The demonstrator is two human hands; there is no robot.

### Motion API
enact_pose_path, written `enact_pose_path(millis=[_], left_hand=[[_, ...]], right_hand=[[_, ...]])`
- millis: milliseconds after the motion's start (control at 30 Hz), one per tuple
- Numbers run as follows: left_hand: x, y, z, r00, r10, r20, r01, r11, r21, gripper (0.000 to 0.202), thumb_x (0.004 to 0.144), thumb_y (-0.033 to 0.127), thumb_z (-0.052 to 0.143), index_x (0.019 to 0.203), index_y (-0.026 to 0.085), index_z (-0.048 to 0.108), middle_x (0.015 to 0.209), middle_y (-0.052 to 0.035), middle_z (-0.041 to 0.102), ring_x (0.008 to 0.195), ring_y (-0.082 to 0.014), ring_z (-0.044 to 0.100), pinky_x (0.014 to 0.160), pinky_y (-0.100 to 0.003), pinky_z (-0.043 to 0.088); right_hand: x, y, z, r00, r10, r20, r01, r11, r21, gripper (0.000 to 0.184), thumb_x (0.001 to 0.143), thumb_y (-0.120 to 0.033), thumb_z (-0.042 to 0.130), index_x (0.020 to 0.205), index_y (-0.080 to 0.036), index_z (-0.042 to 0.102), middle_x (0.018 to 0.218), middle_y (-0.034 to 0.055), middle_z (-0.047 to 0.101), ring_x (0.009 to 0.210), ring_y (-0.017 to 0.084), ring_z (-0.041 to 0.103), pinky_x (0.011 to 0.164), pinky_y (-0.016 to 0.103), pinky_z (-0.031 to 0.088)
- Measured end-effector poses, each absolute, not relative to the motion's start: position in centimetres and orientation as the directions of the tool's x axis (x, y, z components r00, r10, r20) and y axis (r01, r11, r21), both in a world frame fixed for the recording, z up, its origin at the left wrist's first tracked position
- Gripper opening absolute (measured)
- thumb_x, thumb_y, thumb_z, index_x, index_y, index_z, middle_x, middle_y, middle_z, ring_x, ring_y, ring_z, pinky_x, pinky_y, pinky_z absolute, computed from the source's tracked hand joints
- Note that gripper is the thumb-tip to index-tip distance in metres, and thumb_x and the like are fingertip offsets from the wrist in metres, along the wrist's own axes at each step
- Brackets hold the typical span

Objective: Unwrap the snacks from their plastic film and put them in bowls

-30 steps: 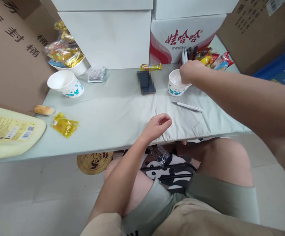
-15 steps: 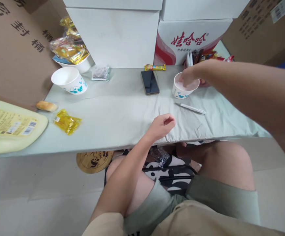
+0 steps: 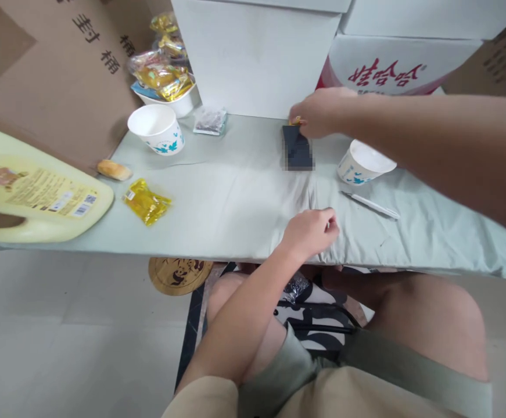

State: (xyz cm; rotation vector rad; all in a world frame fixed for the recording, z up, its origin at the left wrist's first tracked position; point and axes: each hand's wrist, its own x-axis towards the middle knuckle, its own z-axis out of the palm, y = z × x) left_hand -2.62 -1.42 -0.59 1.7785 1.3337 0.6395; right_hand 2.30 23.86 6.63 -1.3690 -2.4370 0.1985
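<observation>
My right hand is at the back of the table, its fingers closed on a small yellow snack packet that they mostly hide. Just below those fingers lies a dark phone, partly blurred out. My left hand rests by the table's front edge, fingers curled in a loose fist with nothing visible inside. A white paper cup with blue leaf marks stands under my right forearm. In front of that cup lies a white, pen-like utility knife.
To the left stand another paper cup, a clear packet, a bread roll, a yellow wrapper and a big pale-yellow jug. A tub of wrapped snacks sits behind. White boxes wall off the back.
My right hand has come out of the right paper cup and moved left to the yellow packet, closing on it. My left hand stays curled at the table edge. The view has shifted left.
</observation>
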Motion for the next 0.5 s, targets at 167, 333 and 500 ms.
enact_pose_path(millis=[167,333,500], left_hand=[[-2.8,-1.4,-0.5,0.354,0.928,-0.115,0.643,-0.152,0.75,0.019,0.09,0.024,0.047,0.09,0.022,0.065,0.077,-0.0038,0.066,0.07,-0.0189,0.058,0.056,-0.032,0.032],[-3.5,-1.4,0.1,0.361,0.924,-0.129,0.648,-0.149,0.747,0.023,0.091,0.024,0.047,0.092,0.02,0.07,0.088,-0.0076,0.071,0.079,-0.0225,0.066,0.063,-0.033,0.043],[-4.6,-1.3,0.9,0.413,0.889,-0.197,0.647,-0.134,0.751,0.023,0.092,0.025,0.053,0.106,0.022,0.071,0.103,-0.0082,0.074,0.095,-0.0275,0.07,0.068,-0.033,0.047]], right_hand=[[-7.6,21.0,1.6,-0.681,0.732,-0.008,0.72,0.668,-0.185,0.03,0.071,-0.012,0.087,0.099,-0.02,0.079,0.13,0.0094,0.071,0.112,0.032,0.072,0.094,0.053,0.058],[-14.5,22.6,-1.1,-0.753,0.64,0.152,0.588,0.759,-0.279,0.04,0.1,-0.041,0.06,0.084,-0.007,0.073,0.151,0.0195,0.055,0.122,0.026,0.067,0.089,0.042,0.058],[-17.9,25.2,-2.6,-0.764,0.642,0.063,0.621,0.758,-0.198,0.061,0.103,-0.045,0.043,0.074,0.003,0.068,0.152,0.0261,0.05,0.131,0.03,0.058,0.088,0.042,0.053]])
